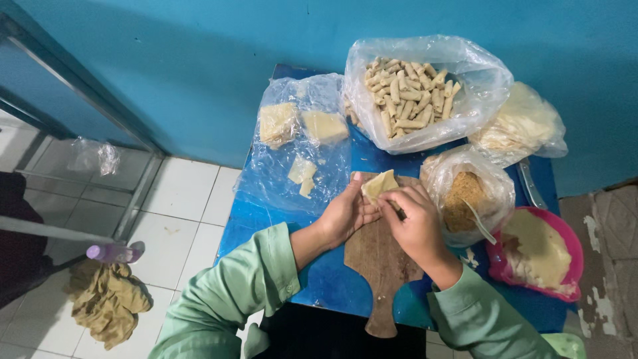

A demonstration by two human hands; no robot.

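From above I see my left hand [345, 216] and right hand [415, 223] meeting over a wooden cutting board [379, 266] on a small blue table [332, 282]. Both hands' fingers are closed together on a pale dough wrapper [379, 184], pinching it from either side so it stays folded and lifted just above the board's far end. To the right, close by, a clear bag of brown crumbly filling [463, 199] stands open with a spoon [480, 223] in it. Beside that sits a pink bowl [570, 262] of pale paste. At the back, an open plastic bag [478, 86] is heaped with finished rolls [409, 96]. To the left, a flattened plastic sheet [292, 179] holds spare wrapper pieces [324, 125]. A rag [106, 299] lies on the tiled floor [186, 219].
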